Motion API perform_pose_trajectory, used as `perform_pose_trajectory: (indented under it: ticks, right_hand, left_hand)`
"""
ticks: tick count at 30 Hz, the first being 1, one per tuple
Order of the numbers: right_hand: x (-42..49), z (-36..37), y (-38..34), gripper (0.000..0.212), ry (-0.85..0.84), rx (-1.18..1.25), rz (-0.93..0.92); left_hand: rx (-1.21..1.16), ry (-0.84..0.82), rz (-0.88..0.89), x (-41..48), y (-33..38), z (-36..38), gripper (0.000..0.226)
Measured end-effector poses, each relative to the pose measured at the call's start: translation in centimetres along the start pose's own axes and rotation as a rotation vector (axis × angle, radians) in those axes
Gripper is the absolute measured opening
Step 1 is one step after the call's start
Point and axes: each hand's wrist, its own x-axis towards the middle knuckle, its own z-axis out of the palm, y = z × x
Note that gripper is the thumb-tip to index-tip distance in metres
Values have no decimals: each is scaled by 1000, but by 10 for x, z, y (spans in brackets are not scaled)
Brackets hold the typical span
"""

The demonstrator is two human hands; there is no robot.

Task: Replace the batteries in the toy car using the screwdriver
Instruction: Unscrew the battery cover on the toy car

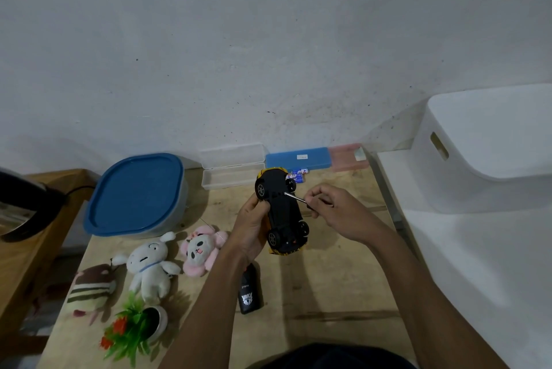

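My left hand (pixel 249 226) grips the yellow toy car (pixel 282 210) from its left side, holding it above the table with the black underside and wheels facing me. In my right hand (pixel 334 212) I pinch a small screwdriver (pixel 294 197); its metal tip touches the underside near the far end of the car. A pack of batteries (pixel 298 174) with blue labels lies on the table just behind the car. A black remote control (pixel 249 289) lies on the table under my left forearm.
On the wooden table (pixel 328 279) sit a blue-lidded container (pixel 136 194), a clear case (pixel 231 165), a blue case (pixel 298 157), a pink case (pixel 348 156), three plush toys (pixel 150 267) and a tipped plant pot (pixel 134 328). A white bin (pixel 484 147) stands at right.
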Motion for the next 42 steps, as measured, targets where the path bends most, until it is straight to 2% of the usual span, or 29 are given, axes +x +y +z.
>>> perform_pose_trajectory:
  ticks: [10, 15, 22, 26, 31, 37, 39, 42]
  right_hand:
    - [-1, -9, -12, 16, -5, -87, 67]
    - [0, -15, -21, 13, 5, -164, 106]
    - [8, -24, -37, 12, -23, -510, 49]
    - [7, -22, -46, 20, 1, -740, -44]
    - [8, -27, -52, 37, -83, -697, 105]
    - [12, -41, -62, 24, -201, -676, 144]
    - [10, -42, -66, 24, -180, -729, 108]
    - [6, -32, -63, 26, -56, -993, -36]
  left_hand:
    - [11, -1, 26, -1, -1, 4, 44]
    - [62, -14, 47, -2, 1, 6, 34]
    - [237, -34, 78, -4, 4, 8, 38]
    - [217, -24, 79, -3, 7, 8, 36]
    - [168, -50, 56, -3, 5, 10, 39]
    - [94, -39, 57, -3, 5, 11, 39]
    - [89, -42, 60, -3, 7, 10, 40]
    - [110, -38, 51, -2, 8, 9, 42]
